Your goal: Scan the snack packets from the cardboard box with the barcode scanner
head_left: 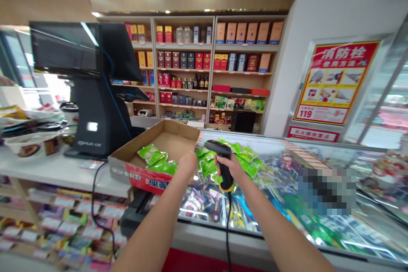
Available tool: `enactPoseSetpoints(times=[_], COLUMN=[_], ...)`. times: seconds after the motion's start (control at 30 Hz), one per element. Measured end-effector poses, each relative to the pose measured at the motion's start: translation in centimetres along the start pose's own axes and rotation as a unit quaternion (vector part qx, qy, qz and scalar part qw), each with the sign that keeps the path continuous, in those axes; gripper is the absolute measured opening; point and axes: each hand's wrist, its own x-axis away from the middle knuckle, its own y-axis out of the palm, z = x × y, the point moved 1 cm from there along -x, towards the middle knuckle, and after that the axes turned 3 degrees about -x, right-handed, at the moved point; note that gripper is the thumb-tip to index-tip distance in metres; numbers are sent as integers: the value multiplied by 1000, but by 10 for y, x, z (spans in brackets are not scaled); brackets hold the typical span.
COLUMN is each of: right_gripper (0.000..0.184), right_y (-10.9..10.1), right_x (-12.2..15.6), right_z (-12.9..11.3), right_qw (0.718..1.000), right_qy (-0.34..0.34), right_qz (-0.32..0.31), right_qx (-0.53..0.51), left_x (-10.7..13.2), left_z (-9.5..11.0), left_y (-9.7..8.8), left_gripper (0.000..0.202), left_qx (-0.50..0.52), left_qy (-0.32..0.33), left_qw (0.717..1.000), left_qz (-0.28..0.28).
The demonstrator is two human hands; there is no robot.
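Note:
My right hand (pixel 232 168) is closed round the grip of a black barcode scanner (pixel 221 163) with a yellow ring at its base, its head pointing left over a heap of green snack packets (pixel 245 159) on the glass freezer lid. My left hand (pixel 188 162) reaches toward green packets (pixel 156 159) lying in an open cardboard box (pixel 140 174). Its fingers are curled and hidden from me, so what they hold does not show.
A black point-of-sale terminal (pixel 95 106) stands on the white counter (pixel 57 170) at left, next to bowls of goods. The glass-topped freezer (pixel 318 212) stretches to the right. Shelves of boxes and bottles (pixel 197 68) line the back wall. The scanner's cable (pixel 228 229) hangs down.

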Motion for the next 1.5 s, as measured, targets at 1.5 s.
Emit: enactPoseSetpoints(times=[1.5], right_gripper=[26], right_y=[-100], right_x=[17], right_z=[15], right_qw=[994], right_qy=[-24], right_qz=[101], right_qx=[-31], left_x=[-128], left_z=[30], left_y=[120], left_gripper=[57], left_qx=[148], left_qy=[-19], left_qw=[985], left_qz=[-89])
